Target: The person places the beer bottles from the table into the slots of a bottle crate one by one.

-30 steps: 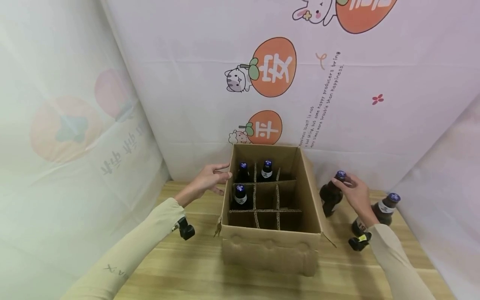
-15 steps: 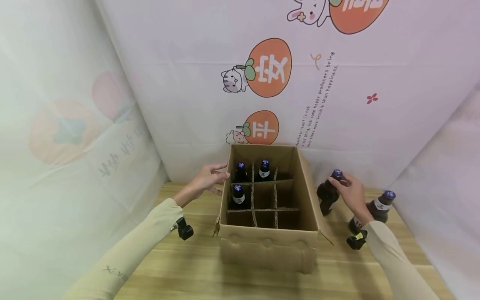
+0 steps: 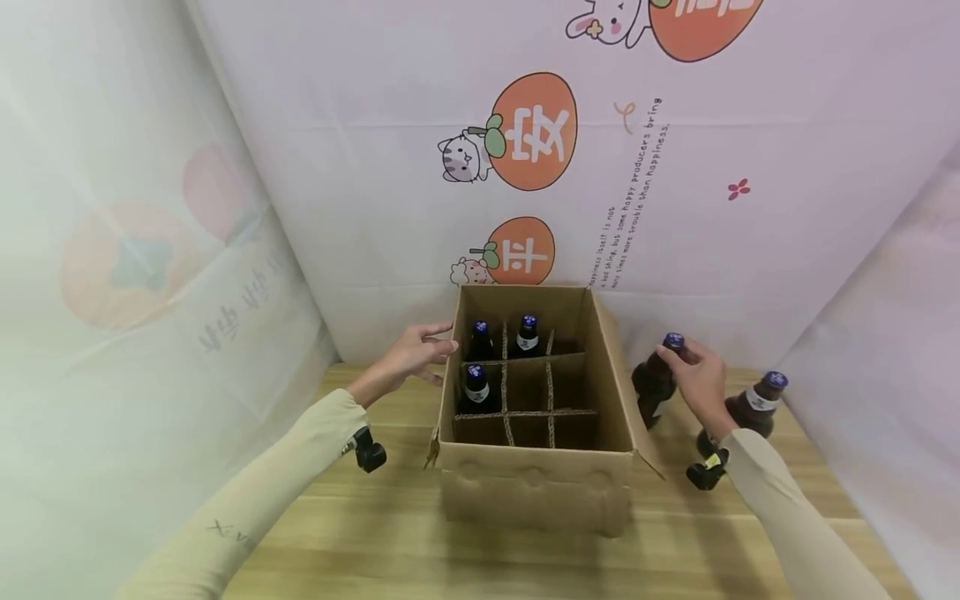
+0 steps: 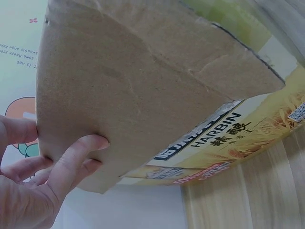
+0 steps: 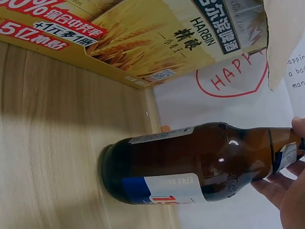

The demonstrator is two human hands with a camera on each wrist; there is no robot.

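A brown beer bottle with a blue cap stands just right of the open cardboard beer box. My right hand holds it by the neck, just below the cap. In the right wrist view the same bottle shows whole beside the box's printed side; whether its base touches the table is hard to tell. At the box's left side is my left hand, its fingers resting against the brown flap. Dividers part the box into cells. Three capped bottles sit inside: back left, back middle and middle left.
Another beer bottle stands at the right of the wooden table, partly behind my right wrist. A front flap hangs down from the box. White printed cloth hangs behind and on both sides.
Both hands keep their places, the right on the bottle neck and the left at the box. The whole scene shifts slightly left and up in the head view.
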